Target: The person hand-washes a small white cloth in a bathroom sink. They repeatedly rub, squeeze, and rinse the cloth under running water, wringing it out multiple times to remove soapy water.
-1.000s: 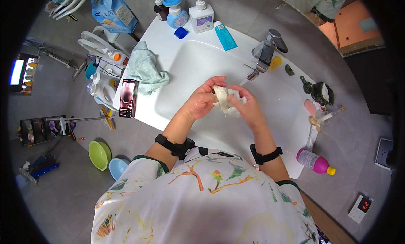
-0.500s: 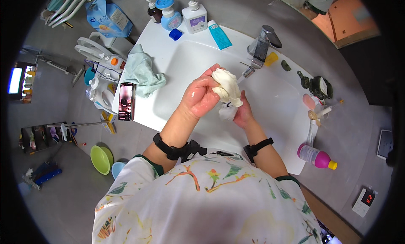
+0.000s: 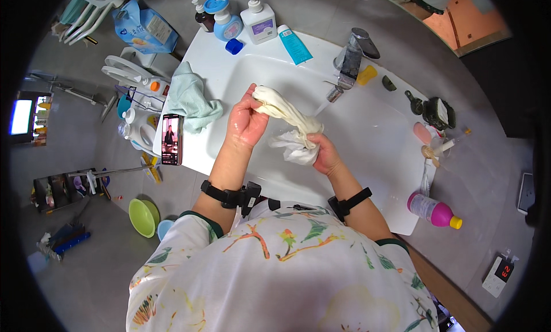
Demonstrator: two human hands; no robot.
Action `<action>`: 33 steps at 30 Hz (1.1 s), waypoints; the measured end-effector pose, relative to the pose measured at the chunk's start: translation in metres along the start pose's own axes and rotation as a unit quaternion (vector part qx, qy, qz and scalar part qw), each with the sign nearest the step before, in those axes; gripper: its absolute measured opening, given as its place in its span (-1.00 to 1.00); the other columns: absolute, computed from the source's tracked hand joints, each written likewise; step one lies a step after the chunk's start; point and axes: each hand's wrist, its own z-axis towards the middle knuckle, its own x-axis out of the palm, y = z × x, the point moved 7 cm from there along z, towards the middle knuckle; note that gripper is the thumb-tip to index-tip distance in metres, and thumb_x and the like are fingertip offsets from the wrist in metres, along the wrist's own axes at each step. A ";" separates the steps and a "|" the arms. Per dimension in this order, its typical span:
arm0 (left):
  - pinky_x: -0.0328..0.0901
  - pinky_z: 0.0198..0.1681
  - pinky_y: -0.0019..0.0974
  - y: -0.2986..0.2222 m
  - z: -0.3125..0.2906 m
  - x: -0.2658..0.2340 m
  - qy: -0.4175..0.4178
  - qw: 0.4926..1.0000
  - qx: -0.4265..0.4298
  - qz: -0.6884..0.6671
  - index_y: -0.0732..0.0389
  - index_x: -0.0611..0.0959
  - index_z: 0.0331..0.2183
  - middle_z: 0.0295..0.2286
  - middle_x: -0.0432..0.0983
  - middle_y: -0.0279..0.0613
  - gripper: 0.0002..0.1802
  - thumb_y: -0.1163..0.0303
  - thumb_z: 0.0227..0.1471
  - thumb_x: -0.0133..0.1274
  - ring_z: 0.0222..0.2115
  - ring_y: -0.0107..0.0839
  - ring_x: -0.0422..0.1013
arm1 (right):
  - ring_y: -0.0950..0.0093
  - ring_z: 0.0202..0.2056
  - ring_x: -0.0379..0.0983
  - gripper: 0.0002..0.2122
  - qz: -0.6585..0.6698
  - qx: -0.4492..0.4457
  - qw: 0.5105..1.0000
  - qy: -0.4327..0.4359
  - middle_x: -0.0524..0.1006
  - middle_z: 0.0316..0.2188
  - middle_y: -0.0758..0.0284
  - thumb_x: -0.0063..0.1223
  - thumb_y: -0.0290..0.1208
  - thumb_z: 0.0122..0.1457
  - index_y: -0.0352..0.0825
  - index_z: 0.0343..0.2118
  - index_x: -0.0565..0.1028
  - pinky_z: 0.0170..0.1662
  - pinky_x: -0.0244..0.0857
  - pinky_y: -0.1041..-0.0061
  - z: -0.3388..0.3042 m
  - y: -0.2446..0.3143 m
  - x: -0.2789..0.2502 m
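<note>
A wet cream-white cloth (image 3: 285, 111) stretches between my hands over the white sink (image 3: 367, 159). My left hand (image 3: 247, 122) is closed on its upper left end. At the lower right, my right hand (image 3: 326, 154) grips the other end, where a whiter, bunched part (image 3: 298, 150) hangs down beside the fingers. Whether that part belongs to the same piece cannot be made out. From the metal tap (image 3: 348, 68) a thin stream of water runs down just beyond the cloth.
Pump bottles (image 3: 261, 23) and a teal tube (image 3: 295, 45) line the far rim. A pale green towel (image 3: 194, 96) and a lit phone (image 3: 171, 139) lie on the left rim. Soap (image 3: 422, 132), a brush (image 3: 439, 152) and a pink bottle (image 3: 431, 210) are at the right.
The cloth was bunched up between my hands and is now drawn out lengthwise. My left hand has moved left, and my right hand slightly left and down.
</note>
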 end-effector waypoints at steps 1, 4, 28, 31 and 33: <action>0.16 0.11 -0.10 0.000 -0.001 -0.004 -0.012 1.000 -0.002 0.007 0.30 0.20 0.03 -0.16 0.27 -0.04 -0.36 0.76 -0.19 -0.23 -0.10 -0.16 0.27 | 0.40 -0.09 0.41 -0.56 -0.003 -0.011 1.000 -0.012 0.47 -0.12 0.26 -0.04 -0.46 0.00 -0.41 0.01 0.33 0.03 0.26 0.42 0.002 0.002 -0.006; 0.19 0.08 -0.15 0.000 -0.008 -0.012 -0.044 0.997 0.013 0.062 0.31 0.31 -0.04 -0.12 0.26 -0.03 -0.44 0.76 -0.20 -0.24 -0.11 -0.21 0.28 | 0.43 -0.11 0.41 -0.56 -0.081 -0.067 0.992 -0.075 0.47 -0.12 0.27 -0.08 -0.50 -0.03 -0.41 0.00 0.34 0.01 0.25 0.45 0.004 0.015 -0.026; -0.34 0.17 0.33 0.093 -0.008 -0.115 -0.280 0.854 -0.193 0.394 -0.18 -0.14 0.25 0.26 -0.32 -0.07 -0.17 0.07 0.08 -0.06 0.26 -0.01 -0.37 | 0.18 0.06 0.14 -0.47 -0.895 -0.076 0.439 -0.024 0.22 0.05 0.27 -0.03 -0.45 0.04 0.05 0.13 0.24 0.04 0.14 0.14 0.025 -0.031 -0.077; -0.35 0.16 0.36 0.102 -0.006 -0.119 -0.243 0.882 -0.214 0.343 -0.17 -0.16 0.25 0.26 -0.35 -0.09 -0.14 0.03 0.08 -0.05 0.25 0.01 -0.32 | 0.16 0.00 0.20 -0.53 -0.855 -0.100 0.506 -0.045 0.26 0.01 0.24 -0.01 -0.50 0.01 0.00 0.04 0.35 -0.01 0.21 0.20 0.026 -0.025 -0.087; -0.18 0.12 0.35 0.113 -0.004 -0.109 -0.275 0.867 -0.207 0.361 -0.17 -0.07 0.24 0.21 -0.12 -0.04 -0.16 0.00 0.06 -0.02 0.17 0.10 -0.09 | 0.15 -0.04 0.25 -0.58 -0.773 -0.113 0.607 -0.141 0.31 -0.05 0.18 -0.03 -0.53 -0.02 -0.05 -0.03 0.43 -0.02 0.23 0.23 0.038 -0.010 -0.104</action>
